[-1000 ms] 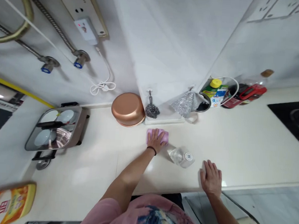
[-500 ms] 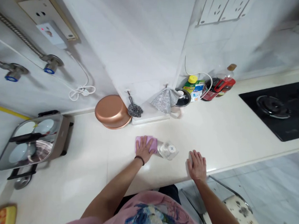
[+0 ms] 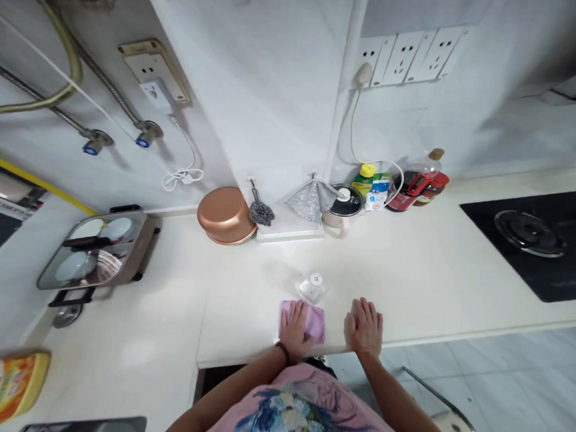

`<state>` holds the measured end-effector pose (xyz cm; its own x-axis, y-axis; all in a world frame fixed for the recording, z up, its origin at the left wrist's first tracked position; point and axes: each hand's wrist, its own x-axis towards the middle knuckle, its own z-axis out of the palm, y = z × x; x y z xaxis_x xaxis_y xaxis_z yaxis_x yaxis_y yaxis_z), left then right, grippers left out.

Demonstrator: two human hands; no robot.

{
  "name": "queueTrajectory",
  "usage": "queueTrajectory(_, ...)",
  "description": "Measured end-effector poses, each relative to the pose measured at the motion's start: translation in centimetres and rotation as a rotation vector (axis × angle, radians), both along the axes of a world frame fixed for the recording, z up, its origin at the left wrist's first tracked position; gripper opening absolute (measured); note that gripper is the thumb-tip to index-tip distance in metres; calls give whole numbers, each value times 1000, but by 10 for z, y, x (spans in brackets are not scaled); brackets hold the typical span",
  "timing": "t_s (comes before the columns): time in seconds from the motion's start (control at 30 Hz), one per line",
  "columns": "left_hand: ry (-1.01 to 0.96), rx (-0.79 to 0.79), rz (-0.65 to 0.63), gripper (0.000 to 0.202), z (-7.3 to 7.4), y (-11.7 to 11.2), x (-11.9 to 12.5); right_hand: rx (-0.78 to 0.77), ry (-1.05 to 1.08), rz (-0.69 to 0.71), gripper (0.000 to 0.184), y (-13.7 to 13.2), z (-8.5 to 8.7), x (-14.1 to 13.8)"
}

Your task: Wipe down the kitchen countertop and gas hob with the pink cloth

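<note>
My left hand (image 3: 296,332) lies flat with fingers stretched on a pink cloth (image 3: 315,323), pressing it against the white countertop (image 3: 258,283) near the front edge. Just beyond the cloth is a clear plastic container (image 3: 313,287) with a small square label on its white top; its exact kind is hard to make out. To the right, my right hand (image 3: 366,327) rests palm down on the counter, its fingers extended and holding nothing.
A copper-coloured pot (image 3: 226,215) leans by the pillar, beside a hanging steel scrubber (image 3: 261,212) and a silver mesh cloth (image 3: 309,202). A lidded pot (image 3: 339,223), bottles (image 3: 421,182) and a black hob (image 3: 518,232) are rightward; an electric pan (image 3: 132,251) stands left.
My left hand has slid the pink cloth from the left of the clear container to its near side, close to the front edge. My right hand stays on the counter. The view has shifted.
</note>
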<state>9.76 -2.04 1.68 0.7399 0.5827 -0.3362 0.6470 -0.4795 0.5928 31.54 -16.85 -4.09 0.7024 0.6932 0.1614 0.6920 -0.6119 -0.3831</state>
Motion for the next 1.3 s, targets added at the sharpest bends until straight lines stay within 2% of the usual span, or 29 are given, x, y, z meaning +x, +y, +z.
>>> queueTrajectory(0.13,-216,48,350,91,9,8,3,63,22,27,62,-5,0,5)
queueTrajectory(0.17,-256,74,425,94,16,13,6,66,29,35,63,-6,1,5)
queueTrajectory(0.23,-312,124,496,107,32,23,18,76,44,102,64,-7,3,2)
queueTrajectory(0.27,-335,149,508,112,41,28,27,90,55,182,62,-5,6,-3)
queueTrajectory(0.33,-383,181,530,120,58,35,52,121,87,433,56,7,15,-19)
queueTrajectory(0.43,-434,170,590,114,73,39,87,92,166,810,46,38,34,-52)
queueTrajectory(0.5,-449,148,653,101,76,39,99,2,218,943,44,56,44,-66)
queueTrajectory(0.57,-458,153,723,90,76,42,99,-75,233,989,45,63,47,-65)
queueTrajectory(0.67,-466,192,803,83,77,53,75,-100,177,886,51,47,39,-35)
queueTrajectory(0.8,-450,230,907,78,82,73,19,-96,43,522,53,-2,22,31)
queueTrajectory(0.9,-433,259,985,76,81,85,-28,-70,-41,263,53,-40,18,80)
queueTrajectory(1.03,-425,268,997,78,72,90,-78,-61,-76,-2,49,-72,20,118)
queueTrajectory(1.1,-440,259,980,79,69,89,-93,-72,-106,-66,49,-73,20,118)
queueTrajectory(1.17,-460,252,970,79,67,87,-99,-98,-134,-64,49,-60,20,104)
queueTrajectory(1.3,-505,237,978,78,65,84,-99,-124,-106,134,51,2,20,44)
